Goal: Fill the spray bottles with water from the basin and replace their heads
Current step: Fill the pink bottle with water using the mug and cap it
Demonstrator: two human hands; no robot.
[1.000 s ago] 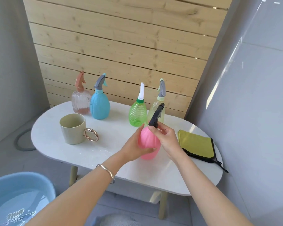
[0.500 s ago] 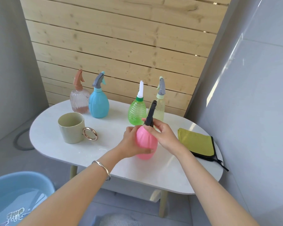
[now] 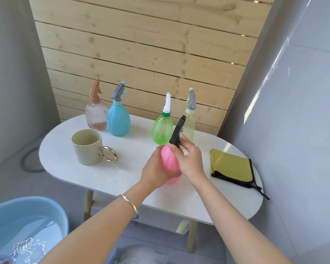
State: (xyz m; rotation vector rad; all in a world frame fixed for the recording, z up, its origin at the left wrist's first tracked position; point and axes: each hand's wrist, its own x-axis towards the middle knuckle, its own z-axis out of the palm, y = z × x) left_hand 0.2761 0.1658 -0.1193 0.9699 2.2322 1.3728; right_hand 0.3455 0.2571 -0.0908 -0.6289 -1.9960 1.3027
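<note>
Pine boards run crosswise over the wall [image 3: 141,54] behind everything. In front of it stands the white oval table [image 3: 122,174]. On the floor off its near left end sits the blue basin [image 3: 27,206], with water in it and a printed picture showing through at the bottom.

Four spray bottles stand upright along the table's far edge, each with its head on. At the left end, the ribbed clear bottle [image 3: 96,117] with a brown head stands just beside the blue bottle [image 3: 118,121] with a grey head. Further right, past the middle, the green bottle [image 3: 162,130] with a white head stands close to the pale yellow bottle [image 3: 191,124] with a grey head.

A cream mug [image 3: 87,147] stands toward the left end in front of the first pair, its gold ring handle turned to the right. A yellow cloth [image 3: 231,165] with black trim lies folded at the right end, one black loop trailing over the edge.

The pink bottle [image 3: 170,161] stands on the table between the middle and the near edge, forward of the green one. The left hand [image 3: 156,172] grips its belly, fingers wrapped round the left side. The right hand [image 3: 191,161] pinches the base of the black spray head [image 3: 177,132] at the bottle's neck — finger and thumb curled round the collar. The head sits on the neck and leans up to the right; whether it is screwed tight I cannot tell.

A thin silver bracelet [image 3: 130,203] circles the left wrist.
</note>
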